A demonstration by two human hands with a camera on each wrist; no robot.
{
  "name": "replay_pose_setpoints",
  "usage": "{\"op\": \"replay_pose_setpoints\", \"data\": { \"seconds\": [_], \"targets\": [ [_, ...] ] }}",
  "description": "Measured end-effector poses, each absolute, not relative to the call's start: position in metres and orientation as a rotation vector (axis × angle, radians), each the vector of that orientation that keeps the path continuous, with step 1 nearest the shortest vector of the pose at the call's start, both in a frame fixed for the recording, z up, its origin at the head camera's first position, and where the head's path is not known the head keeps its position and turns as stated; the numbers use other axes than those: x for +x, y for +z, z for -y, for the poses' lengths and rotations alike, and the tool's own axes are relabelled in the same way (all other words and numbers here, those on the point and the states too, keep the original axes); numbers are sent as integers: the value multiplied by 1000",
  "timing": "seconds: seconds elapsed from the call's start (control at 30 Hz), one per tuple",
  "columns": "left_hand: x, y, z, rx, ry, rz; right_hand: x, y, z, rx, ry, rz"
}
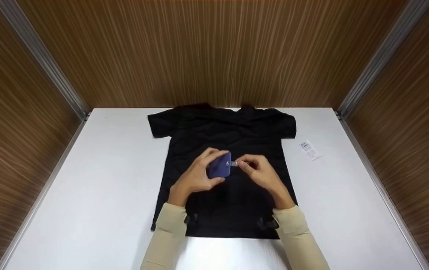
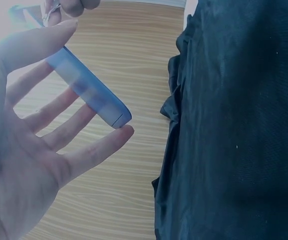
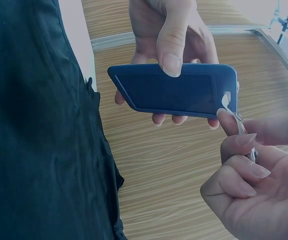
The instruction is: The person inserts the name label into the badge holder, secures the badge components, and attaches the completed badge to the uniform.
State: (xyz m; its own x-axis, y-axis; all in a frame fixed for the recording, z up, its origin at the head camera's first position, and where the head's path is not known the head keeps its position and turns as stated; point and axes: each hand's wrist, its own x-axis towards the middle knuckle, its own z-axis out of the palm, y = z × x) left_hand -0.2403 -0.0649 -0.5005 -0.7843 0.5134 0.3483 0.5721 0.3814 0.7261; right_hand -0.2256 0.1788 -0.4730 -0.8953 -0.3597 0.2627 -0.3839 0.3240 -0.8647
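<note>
A blue card holder is held up over the black T-shirt. My left hand grips it by its edges, thumb on one side and fingers on the other. In the right wrist view the blue holder shows a recessed face and a slot near one end. Through that slot passes a clear strap with a small metal clip, pinched by my right hand. From the left wrist view the holder appears almost edge-on, with fingers spread behind it.
The T-shirt lies spread on a white table, sleeves toward the back. To its right is a white printed paper label. Wood-grain panels with metal edging enclose the table at the back and both sides.
</note>
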Motion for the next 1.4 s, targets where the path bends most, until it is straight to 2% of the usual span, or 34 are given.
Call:
{"op": "replay_pose_setpoints", "data": {
  "seconds": [0.3,0.57,0.83,1.4],
  "targets": [
    [-241,-500,66,-1006,-1364,2561,-226,-472,-178,669,1655,2584],
    [-240,-500,68,-987,-1376,2563,-216,-451,-174,647,1654,2612],
    [-241,-499,70,-980,-1365,2555,-228,-472,-181,624,1647,2587],
    [-241,-500,74,-926,-1362,2583,-236,-478,-195,457,1614,2655]
  ]
}}
